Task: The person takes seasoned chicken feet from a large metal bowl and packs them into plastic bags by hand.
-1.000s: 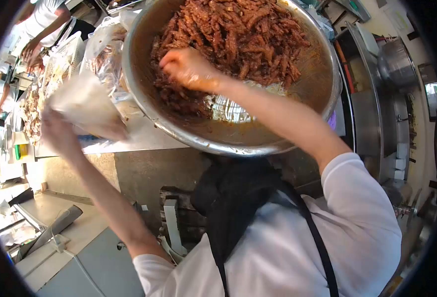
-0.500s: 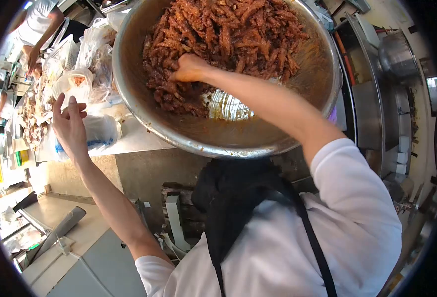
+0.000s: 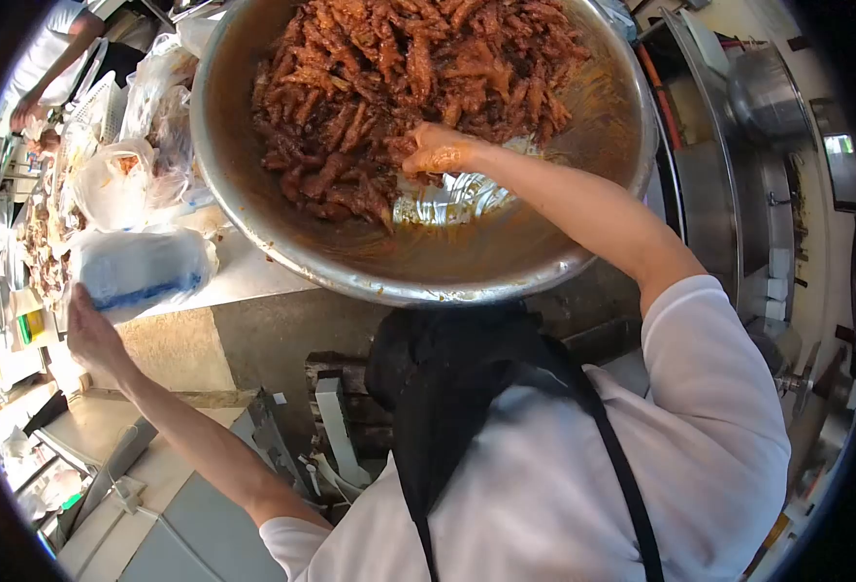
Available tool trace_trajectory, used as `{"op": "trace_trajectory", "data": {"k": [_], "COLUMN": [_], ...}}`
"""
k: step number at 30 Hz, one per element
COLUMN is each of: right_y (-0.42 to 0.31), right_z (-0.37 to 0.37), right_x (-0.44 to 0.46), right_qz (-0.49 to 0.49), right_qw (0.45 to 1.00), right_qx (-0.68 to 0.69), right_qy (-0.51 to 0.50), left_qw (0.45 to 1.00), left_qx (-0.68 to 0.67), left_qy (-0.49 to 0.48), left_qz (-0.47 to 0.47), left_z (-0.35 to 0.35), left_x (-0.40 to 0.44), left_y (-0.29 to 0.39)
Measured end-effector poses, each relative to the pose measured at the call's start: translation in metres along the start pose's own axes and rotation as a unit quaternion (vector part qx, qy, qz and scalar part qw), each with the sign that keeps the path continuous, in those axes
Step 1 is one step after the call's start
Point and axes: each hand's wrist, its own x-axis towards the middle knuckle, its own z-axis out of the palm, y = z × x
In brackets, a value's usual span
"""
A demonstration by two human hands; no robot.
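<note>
Sauce-coated chicken feet [image 3: 418,68] are heaped in a wide metal bowl [image 3: 428,274], mostly along its far side. My right hand [image 3: 440,150] is down in the bowl at the near edge of the heap, its smeared fingers curled around some chicken feet. At the far left, my left hand [image 3: 96,335] is at the lower left corner of a clear plastic bag [image 3: 147,267] with blue at its edge. The left fingers are drawn together on the bag's edge; their tips are partly hidden.
Several plastic bags [image 3: 113,184] and a white basket [image 3: 108,107] crowd the counter [image 3: 253,262] left of the bowl. Another person's arm [image 3: 59,63] reaches in at upper left. A metal sink unit [image 3: 714,194] stands to the right, and a grey-topped cabinet [image 3: 171,524] at lower left.
My left hand has come down from above the plastic bag to its lower left corner, its spread fingers drawing together. My right hand has moved right and nearer within the bowl.
</note>
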Motion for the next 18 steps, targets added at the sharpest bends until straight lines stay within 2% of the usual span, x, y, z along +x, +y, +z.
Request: {"op": "trace_trajectory", "data": {"k": [1, 2, 3, 4, 5, 6, 7, 9, 11, 12, 13, 14, 15, 16, 17, 18], "right_y": [-0.001, -0.004, -0.014, -0.023, -0.021, -0.017, -0.014, -0.012, -0.012, -0.012, -0.011, -0.008, 0.005, 0.020, 0.030, 0.000], "right_z": [0.003, 0.008, 0.005, 0.002, 0.004, 0.006, 0.007, 0.005, 0.004, 0.004, -0.001, -0.013, -0.017, -0.018, -0.019, -0.037], "right_x": [-0.006, -0.011, -0.018, -0.024, -0.021, -0.017, -0.014, -0.013, -0.016, -0.024, -0.030, -0.032, -0.027, -0.019, -0.016, -0.047], "right_qz": [-0.007, -0.015, -0.022, -0.029, -0.032, -0.036, -0.039, 0.038, 0.091, 0.105, 0.116, 0.100, 0.100, 0.101, 0.101, 0.098], "right_qw": [1.000, 0.999, 0.998, 0.998, 0.998, 0.998, 0.997, 0.993, 0.957, 0.908, 0.841, 0.852, 0.875, 0.896, 0.915, 0.955], "right_qx": [-0.002, 0.015, 0.015, 0.014, 0.025, 0.035, 0.045, 0.108, 0.272, 0.401, 0.521, 0.490, 0.449, 0.407, 0.364, 0.247], "right_qy": [0.019, 0.046, 0.054, 0.062, 0.056, 0.050, 0.043, 0.010, -0.035, -0.062, -0.088, -0.153, -0.150, -0.147, -0.143, -0.131], "left_qw": [0.999, 0.995, 0.984, 0.966, 0.977, 0.967, 0.957, 0.944, 0.924, 0.915, 0.920, 0.924, 0.937, 0.866, 0.875, 0.876], "left_qx": [0.032, -0.011, 0.025, 0.147, -0.061, -0.038, -0.034, 0.042, 0.161, 0.203, 0.182, 0.161, -0.118, -0.386, -0.385, -0.418], "left_qy": [0.021, 0.081, 0.147, 0.205, 0.205, 0.249, 0.282, 0.327, 0.344, 0.343, 0.342, 0.341, 0.326, 0.282, 0.247, 0.196], "left_qz": [-0.008, 0.065, 0.094, 0.058, 0.016, -0.045, -0.057, -0.002, 0.051, 0.068, 0.065, 0.062, -0.044, -0.147, -0.157, -0.142], "left_z": [-0.003, 0.001, -0.012, -0.030, -0.048, -0.068, -0.090, -0.135, -0.163, -0.170, -0.171, -0.173, -0.154, -0.141, -0.130, -0.118], "left_x": [0.006, 0.019, 0.025, 0.025, 0.019, 0.034, 0.041, 0.037, 0.025, 0.016, 0.011, 0.006, -0.012, -0.032, -0.047, -0.057], "left_y": [-0.007, -0.034, -0.029, -0.012, 0.010, -0.007, -0.015, -0.017, -0.016, -0.013, -0.015, -0.016, 0.017, 0.039, 0.043, 0.034]}}
